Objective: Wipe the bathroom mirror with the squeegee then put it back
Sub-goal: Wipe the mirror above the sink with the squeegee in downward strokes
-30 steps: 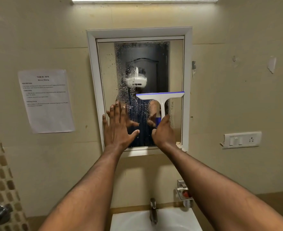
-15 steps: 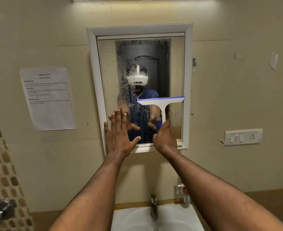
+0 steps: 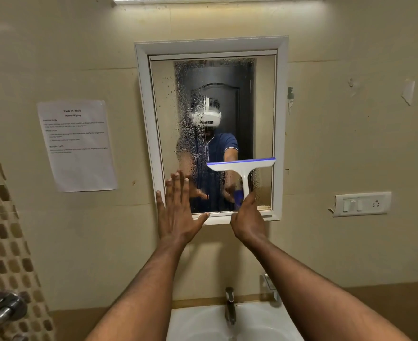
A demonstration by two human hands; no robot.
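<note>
The squeegee (image 3: 242, 168) lies against the mirror (image 3: 212, 94) in its lower right part, blade level and reaching to the right inner edge of the frame, with the handle pointing down into the right hand (image 3: 248, 221), which is closed around the handle's lower end. The left hand (image 3: 178, 212) is spread flat, fingers together and holding nothing, over the mirror's lower left corner and frame. To finish this pass well, I judge the blade should stay level and pressed evenly down to the mirror's bottom edge, and the next pass should overlap into the band of droplets left of the blade (the glass above the blade looks clearer). Below the mirror the sink (image 3: 198, 323) looks bare of loose things, with a tap (image 3: 230, 306) at its back edge.
</note>
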